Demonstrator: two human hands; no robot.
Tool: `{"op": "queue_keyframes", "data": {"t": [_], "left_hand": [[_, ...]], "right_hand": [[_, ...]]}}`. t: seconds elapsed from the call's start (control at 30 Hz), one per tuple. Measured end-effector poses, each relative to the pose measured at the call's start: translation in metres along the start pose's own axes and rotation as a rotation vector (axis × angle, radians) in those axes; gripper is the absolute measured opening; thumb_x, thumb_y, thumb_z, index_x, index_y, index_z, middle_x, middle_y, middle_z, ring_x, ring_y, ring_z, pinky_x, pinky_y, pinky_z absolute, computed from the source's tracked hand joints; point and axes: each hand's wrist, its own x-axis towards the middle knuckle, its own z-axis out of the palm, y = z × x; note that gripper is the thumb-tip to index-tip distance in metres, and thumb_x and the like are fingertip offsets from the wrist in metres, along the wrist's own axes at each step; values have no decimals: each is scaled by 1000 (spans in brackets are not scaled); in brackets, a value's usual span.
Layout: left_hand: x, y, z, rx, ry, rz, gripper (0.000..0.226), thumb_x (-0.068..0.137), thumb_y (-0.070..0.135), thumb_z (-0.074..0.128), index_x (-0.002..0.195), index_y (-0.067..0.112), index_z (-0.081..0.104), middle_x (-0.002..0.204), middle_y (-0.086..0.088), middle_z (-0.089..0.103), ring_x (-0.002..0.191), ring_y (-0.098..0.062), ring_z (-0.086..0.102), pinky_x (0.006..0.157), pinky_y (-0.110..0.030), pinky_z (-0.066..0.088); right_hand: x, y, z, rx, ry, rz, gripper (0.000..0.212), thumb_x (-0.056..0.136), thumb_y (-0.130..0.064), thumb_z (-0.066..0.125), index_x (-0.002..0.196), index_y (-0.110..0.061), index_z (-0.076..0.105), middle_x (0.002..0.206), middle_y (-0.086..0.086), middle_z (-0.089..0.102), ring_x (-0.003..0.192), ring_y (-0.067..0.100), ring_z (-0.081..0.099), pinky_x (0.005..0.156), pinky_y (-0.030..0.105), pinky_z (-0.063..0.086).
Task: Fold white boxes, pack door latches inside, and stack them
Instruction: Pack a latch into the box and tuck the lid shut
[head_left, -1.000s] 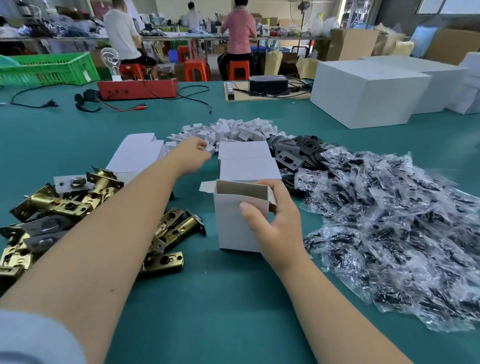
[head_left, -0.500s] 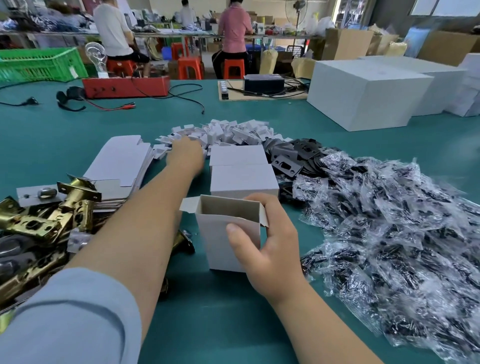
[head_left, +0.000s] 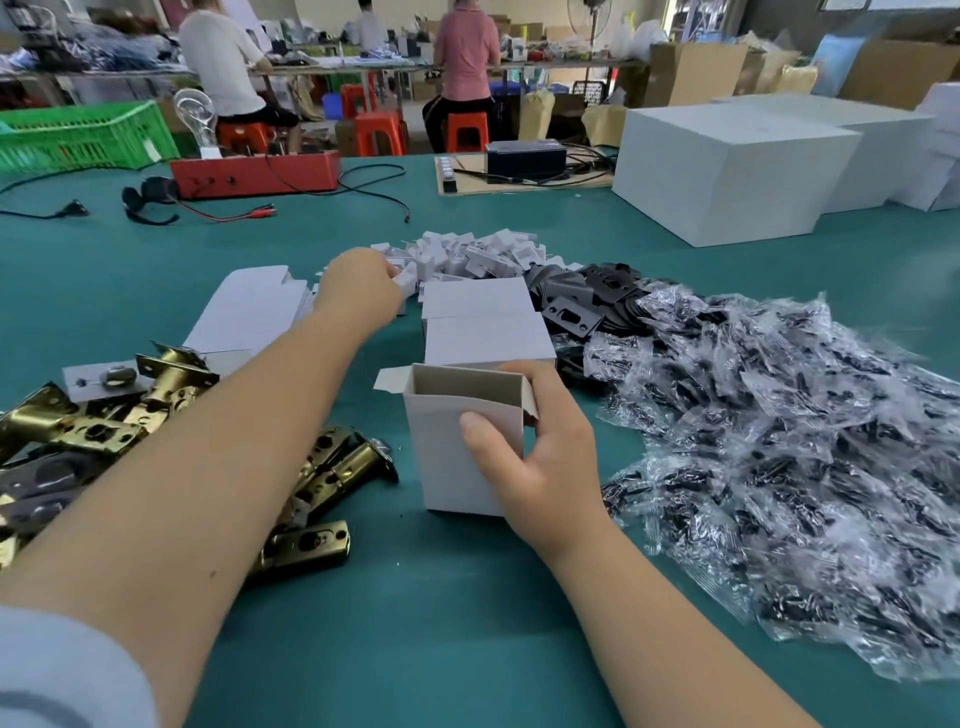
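A: Head view, you at the bench. Your right hand has the open box standing upright on the green table: thumb pressed flat on the near wall, the other fingers wrapped round its right corner up to the rim. Top flaps are up, and as far as the view goes the inside looks empty.

B: And my left?

A: Your left hand is out past the box, at the near edge of the pile of small white card pieces. Fingers are curled down among them, but I can't tell whether you've actually pinched one; the back of the hand hides the tips.

B: So where am I in the job?

A: My read: this box is folded and waiting to be filled. Two closed boxes sit just beyond your right fingertips. The brass latches lie under your left forearm, well back from those fingers, so none is in hand.

B: Next?

A: Likely bring a card piece back over the box mouth, keep your right grip steady so the thin walls don't buckle, then fetch a latch.
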Motion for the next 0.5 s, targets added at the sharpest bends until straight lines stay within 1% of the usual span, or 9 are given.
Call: {"op": "queue_keyframes", "data": {"t": [0.07,0.13,0.17,0.2,0.27,0.33,0.4,0.47,0.5], "left_hand": [[-12,6,-20,-108,6,11,34,93,7,47,119,12,68,115,-10,67,91,-28,58,74,-31,46],[-28,13,-43,-243,3,41,31,96,12,46,119,17,66,101,1,65,72,-15,55,58,-27,43],[-38,16,-55,-315,3,59,28,96,16,46,115,20,66,94,6,63,67,-11,53,55,-26,44],[-50,18,-67,-374,8,89,23,96,19,48,107,24,67,89,8,64,67,-8,54,57,-26,48],[-75,22,-88,-451,0,168,18,96,21,52,91,31,66,81,10,67,63,-3,57,62,-27,52],[-100,26,-104,-476,-44,243,24,95,20,54,84,38,66,67,15,67,55,2,57,56,-21,52],[-119,31,-110,-452,-82,287,23,94,19,55,88,37,69,60,21,65,53,4,56,52,-16,50],[-133,36,-108,-369,-78,320,20,93,19,56,97,31,72,65,18,65,57,-1,58,56,-16,49],[-138,38,-106,-317,-69,336,20,93,20,56,101,28,73,72,18,65,60,2,57,56,-11,47]], "right_hand": [[-1,0,0,2,-5,32,34,71,-48,54,99,-29,54,93,-4,66,88,14,61,76,30,50],[-1,0,0,-15,1,42,40,71,-50,54,102,-25,55,95,-3,66,89,15,61,78,30,50],[0,0,0,-26,6,40,38,71,-50,53,101,-27,54,94,-4,65,89,14,61,78,30,50],[0,0,0,-37,9,38,36,71,-50,53,100,-28,53,94,-4,65,89,14,61,78,29,49],[1,0,0,-57,12,36,40,72,-50,52,102,-25,54,94,-2,64,89,15,60,79,32,50],[0,1,0,-77,17,37,44,71,-51,52,103,-22,54,94,-2,64,88,16,60,79,34,50],[0,0,1,-83,19,41,42,71,-52,53,102,-23,53,92,-3,63,85,16,60,76,35,50],[0,-1,1,-80,15,38,38,71,-49,55,100,-25,53,90,-5,62,83,16,59,74,32,49],[0,-1,1,-78,11,34,32,72,-46,58,98,-27,52,89,-8,61,82,14,59,73,29,48]]}}
